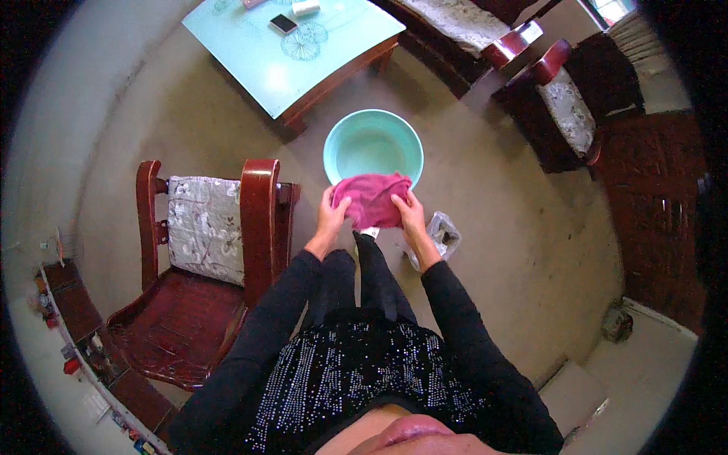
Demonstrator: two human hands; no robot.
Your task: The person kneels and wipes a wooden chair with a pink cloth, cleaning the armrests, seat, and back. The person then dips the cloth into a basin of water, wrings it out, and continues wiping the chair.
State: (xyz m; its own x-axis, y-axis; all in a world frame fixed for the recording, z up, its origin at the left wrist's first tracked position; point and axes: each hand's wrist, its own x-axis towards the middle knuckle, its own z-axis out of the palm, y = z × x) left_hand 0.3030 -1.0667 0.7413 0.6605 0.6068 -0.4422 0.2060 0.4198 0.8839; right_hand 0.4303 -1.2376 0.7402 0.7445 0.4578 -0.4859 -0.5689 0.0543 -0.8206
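Note:
A crumpled dark pink cloth (372, 199) is stretched between my two hands. My left hand (331, 215) grips its left side, thumb on top. At its right side, my right hand (410, 213) pinches the fabric the same way. Beyond the cloth stands a round turquoise plastic basin (375, 136) on the floor; the cloth overlaps its near rim in view. The visible inside of the basin shows no objects, and I cannot tell whether it holds water. Just below the cloth, a small white patch with a dark mark (371, 232) shows near my foot.
A clear plastic bag (446, 233) with something dark in it lies right of my right hand. To the left stands a wooden armchair (187, 307). A glass-topped table (244, 62) bearing a phone (283, 24) is ahead; a wooden sofa (455, 28) stands far right.

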